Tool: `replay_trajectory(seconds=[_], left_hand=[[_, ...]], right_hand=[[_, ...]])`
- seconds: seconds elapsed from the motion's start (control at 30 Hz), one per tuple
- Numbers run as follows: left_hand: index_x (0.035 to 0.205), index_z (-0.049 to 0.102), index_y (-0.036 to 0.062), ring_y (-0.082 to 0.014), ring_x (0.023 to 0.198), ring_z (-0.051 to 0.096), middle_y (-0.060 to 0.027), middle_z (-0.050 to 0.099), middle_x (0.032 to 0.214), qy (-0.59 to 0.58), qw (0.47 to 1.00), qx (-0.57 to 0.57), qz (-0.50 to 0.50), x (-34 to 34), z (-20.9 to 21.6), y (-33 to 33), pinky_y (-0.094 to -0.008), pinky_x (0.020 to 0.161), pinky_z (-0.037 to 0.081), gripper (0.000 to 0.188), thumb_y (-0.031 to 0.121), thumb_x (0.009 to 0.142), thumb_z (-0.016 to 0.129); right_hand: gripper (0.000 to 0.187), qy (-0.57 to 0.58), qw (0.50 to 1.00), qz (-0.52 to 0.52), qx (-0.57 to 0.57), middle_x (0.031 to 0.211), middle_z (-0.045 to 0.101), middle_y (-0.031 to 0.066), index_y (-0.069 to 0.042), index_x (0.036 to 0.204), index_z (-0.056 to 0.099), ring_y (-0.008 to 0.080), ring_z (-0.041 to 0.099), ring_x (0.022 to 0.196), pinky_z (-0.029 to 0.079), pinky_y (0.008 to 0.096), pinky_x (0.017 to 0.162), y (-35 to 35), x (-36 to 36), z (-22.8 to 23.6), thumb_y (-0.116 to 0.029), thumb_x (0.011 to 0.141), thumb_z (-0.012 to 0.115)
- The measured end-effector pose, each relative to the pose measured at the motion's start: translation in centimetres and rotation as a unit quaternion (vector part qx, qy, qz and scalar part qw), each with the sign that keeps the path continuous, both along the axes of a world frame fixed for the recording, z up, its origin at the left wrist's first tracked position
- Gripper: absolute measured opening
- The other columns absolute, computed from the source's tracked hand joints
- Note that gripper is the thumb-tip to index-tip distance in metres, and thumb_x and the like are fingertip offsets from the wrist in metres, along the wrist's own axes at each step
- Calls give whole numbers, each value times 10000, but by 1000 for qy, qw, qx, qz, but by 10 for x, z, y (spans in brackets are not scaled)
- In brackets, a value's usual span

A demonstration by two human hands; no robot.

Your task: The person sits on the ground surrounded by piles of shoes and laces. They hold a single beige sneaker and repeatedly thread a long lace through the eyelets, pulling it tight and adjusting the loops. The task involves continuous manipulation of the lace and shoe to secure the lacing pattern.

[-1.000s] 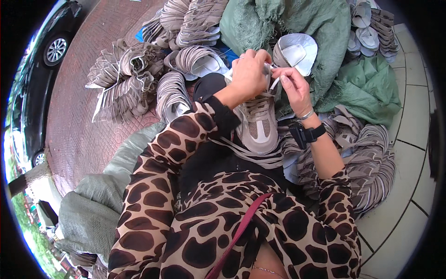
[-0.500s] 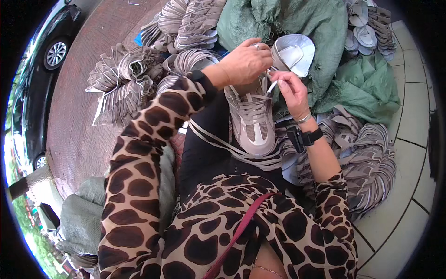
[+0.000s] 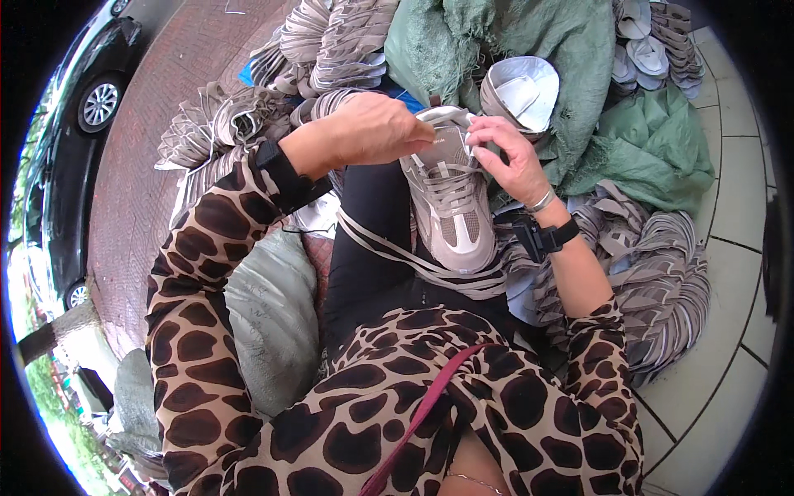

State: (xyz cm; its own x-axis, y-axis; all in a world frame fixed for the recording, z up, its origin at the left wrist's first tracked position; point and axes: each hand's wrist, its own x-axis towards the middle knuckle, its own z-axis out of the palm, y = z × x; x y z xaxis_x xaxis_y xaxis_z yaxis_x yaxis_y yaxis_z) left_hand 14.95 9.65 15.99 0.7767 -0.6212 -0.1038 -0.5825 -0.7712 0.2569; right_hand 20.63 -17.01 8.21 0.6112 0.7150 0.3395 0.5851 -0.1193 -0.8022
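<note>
Shoe: a beige-grey sneaker (image 3: 451,211) lies on the person's lap, over the black trouser leg, toe toward 6 o'clock and collar toward 12 o'clock, roughly at the picture's centre.
Left hand: the left hand (image 3: 372,131) comes in from 9 o'clock, fingers curled and pinched at the top of the sneaker's tongue, gripping it or the lace end there; which of the two I cannot tell.
Right hand: the right hand (image 3: 509,157) sits at 3 o'clock of the collar, fingers bent and closed on the sneaker's upper edge, thumb tucked toward the tongue.
Laces: loose flat laces (image 3: 413,263) trail from the sneaker across the lap toward 8 o'clock.
Wrist: a black wristband (image 3: 542,238) and a thin silver bangle (image 3: 542,201) sit on the right forearm.
Surroundings: stacks of grey shoe uppers (image 3: 331,45) lie at 11 o'clock; a green sack (image 3: 571,58) lies at 1 o'clock, with a white-lined upper (image 3: 521,87) just beside the right hand.
Street: a dark car (image 3: 83,107) stands on the brick paving (image 3: 132,215) at 9 o'clock.
</note>
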Motion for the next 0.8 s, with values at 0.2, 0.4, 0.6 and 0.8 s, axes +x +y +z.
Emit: replay_trajectory(seconds=[0.2,0.4,0.6,0.8], left_hand=[[866,634,38,-302,684,625,-136,617,702,237,969,-72,10,-2,25,6,-407,641,477,211,198,932,514],[830,621,9,-137,596,568,-44,571,655,352,927,-108,75,-28,95,30,-299,540,447,275,209,976,501],[850,630,-13,-94,547,567,-14,593,685,406,857,-229,222,-77,139,80,-222,497,458,264,193,980,527],[947,646,-44,-128,657,648,-65,650,760,441,789,-370,215,-121,93,84,-235,577,523,258,171,984,508]], right_hand=[[411,-236,963,-18,-132,1239,610,75,-113,1201,624,281,559,1161,271,483,1108,24,-25,33,-229,809,670],[392,327,938,107,43,844,678,29,-58,1301,549,134,655,811,434,361,999,36,-31,78,-158,924,579],[511,445,824,122,330,553,483,-52,25,1397,420,111,524,594,400,399,1056,-20,15,84,-309,1012,450],[482,486,795,90,351,561,482,-33,15,1381,424,136,520,633,386,414,1063,-98,20,41,-273,995,451]])
